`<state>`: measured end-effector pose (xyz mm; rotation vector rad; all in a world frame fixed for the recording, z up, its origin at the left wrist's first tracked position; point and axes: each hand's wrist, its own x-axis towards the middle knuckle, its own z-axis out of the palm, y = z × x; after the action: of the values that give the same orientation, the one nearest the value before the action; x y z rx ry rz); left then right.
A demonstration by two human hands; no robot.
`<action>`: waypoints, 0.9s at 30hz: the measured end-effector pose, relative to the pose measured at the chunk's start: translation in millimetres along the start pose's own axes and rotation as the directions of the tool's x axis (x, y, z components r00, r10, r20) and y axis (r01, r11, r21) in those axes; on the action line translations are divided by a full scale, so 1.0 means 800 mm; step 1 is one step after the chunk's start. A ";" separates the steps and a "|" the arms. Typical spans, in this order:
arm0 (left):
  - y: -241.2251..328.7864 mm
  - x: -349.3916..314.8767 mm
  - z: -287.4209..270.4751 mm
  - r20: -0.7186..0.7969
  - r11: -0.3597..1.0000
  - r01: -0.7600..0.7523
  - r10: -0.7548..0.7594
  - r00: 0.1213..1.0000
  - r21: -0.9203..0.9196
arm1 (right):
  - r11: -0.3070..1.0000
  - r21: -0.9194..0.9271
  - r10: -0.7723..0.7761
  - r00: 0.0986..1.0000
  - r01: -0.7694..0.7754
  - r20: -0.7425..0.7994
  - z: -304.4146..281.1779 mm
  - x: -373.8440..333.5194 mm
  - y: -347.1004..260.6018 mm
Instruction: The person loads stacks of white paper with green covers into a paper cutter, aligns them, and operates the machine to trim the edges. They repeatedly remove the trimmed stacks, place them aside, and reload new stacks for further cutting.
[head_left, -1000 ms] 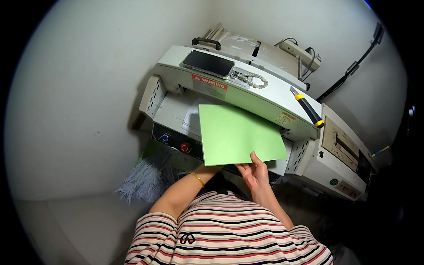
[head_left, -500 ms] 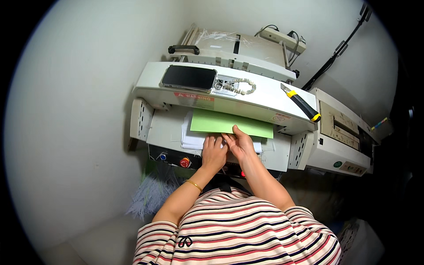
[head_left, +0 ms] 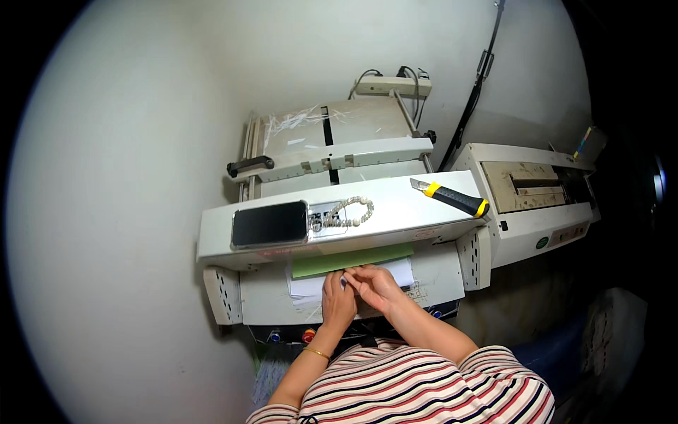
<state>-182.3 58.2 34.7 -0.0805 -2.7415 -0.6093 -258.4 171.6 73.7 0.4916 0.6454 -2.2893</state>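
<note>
A green sheet (head_left: 332, 263) lies over a stack of white paper (head_left: 305, 287) on the bed of a paper cutter (head_left: 272, 300); its far part goes under the cutter's front beam. My left hand (head_left: 340, 300) rests on the white paper's near side, fingers stretched forward side by side. Close against it, my right hand (head_left: 376, 287) has its fingers drawn together at the near edge of the green sheet. Their tips seem to pinch that edge, though the fingers partly hide the grip. A small pale bit shows between the hands, too small to name.
On the cutter's top lie a phone (head_left: 270, 225), a beaded bracelet (head_left: 359, 212) and a yellow-and-black utility knife (head_left: 453, 198). Paper scraps (head_left: 296, 121) litter the rear table. A power strip (head_left: 393, 86) is behind; another machine (head_left: 540, 205) stands right. Red and blue buttons (head_left: 309, 335) sit in front.
The view has tilted upward, so the cutter appears lower. My right thumb has come off the top of the green sheet, and my right hand has turned palm-down toward the left hand.
</note>
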 end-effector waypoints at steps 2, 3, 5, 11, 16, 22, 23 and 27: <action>-0.005 0.006 0.001 0.009 1.000 -0.004 0.004 1.000 0.018 | 1.000 0.003 -0.009 1.000 0.009 0.001 0.007 -0.003 0.001; -0.007 0.009 0.001 0.017 1.000 -0.012 0.012 1.000 0.029 | 1.000 0.029 -0.013 1.000 0.013 0.001 0.003 0.003 0.003; -0.010 0.014 -0.001 0.048 0.999 -0.002 0.001 0.999 0.038 | 0.997 -0.023 -0.067 0.998 0.067 -0.019 0.005 0.003 -0.001; -0.024 0.021 0.004 0.084 0.996 -0.026 0.019 0.996 0.085 | 0.989 -0.018 -0.151 0.984 0.150 -0.097 0.008 0.010 0.002; -0.039 0.044 0.015 0.081 0.994 -0.071 0.064 0.995 0.083 | 0.977 0.009 -0.213 0.976 0.214 -0.049 0.015 0.029 -0.004; -0.044 0.071 0.035 0.016 0.991 -0.030 0.028 0.999 0.129 | 0.978 0.018 -0.205 0.976 0.207 -0.078 0.016 0.049 -0.013; -0.043 0.072 0.037 -0.019 0.991 -0.025 0.028 0.999 0.134 | 0.975 0.016 -0.219 0.973 0.221 -0.078 0.018 0.048 -0.013; -0.052 0.064 0.039 0.080 0.986 -0.037 0.024 0.997 0.163 | 0.968 0.045 -0.243 0.965 0.248 -0.099 0.008 0.043 -0.017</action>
<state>-245.4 32.4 8.2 -0.1093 -2.8484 -0.3769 -293.0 158.3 65.4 0.5759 0.7226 -2.5362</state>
